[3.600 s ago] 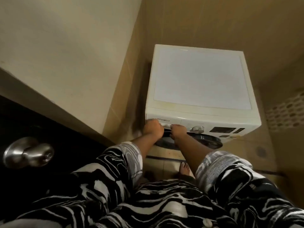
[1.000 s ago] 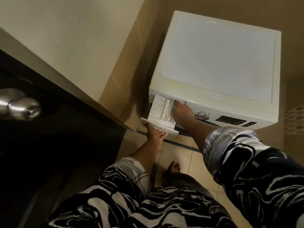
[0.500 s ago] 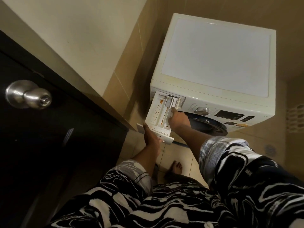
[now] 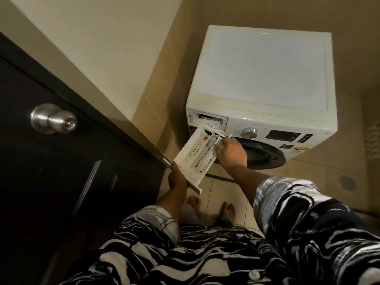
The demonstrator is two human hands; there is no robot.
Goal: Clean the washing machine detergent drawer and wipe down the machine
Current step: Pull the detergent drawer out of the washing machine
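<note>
The left grip (image 4: 177,181) holds the near end of the detergent drawer (image 4: 195,155). Most of its fingers are tucked under the drawer, out of sight. The right grip (image 4: 231,152) covers part of the drawer's right side and the left part of the round door (image 4: 265,159) of the washing machine (image 4: 261,75). The words on the control panel (image 4: 287,135) are too small to read. The dark door (image 4: 61,182) is cut off at the left edge of the frame. The feet (image 4: 228,210) near the bottom are half hidden by patterned clothes.
</note>
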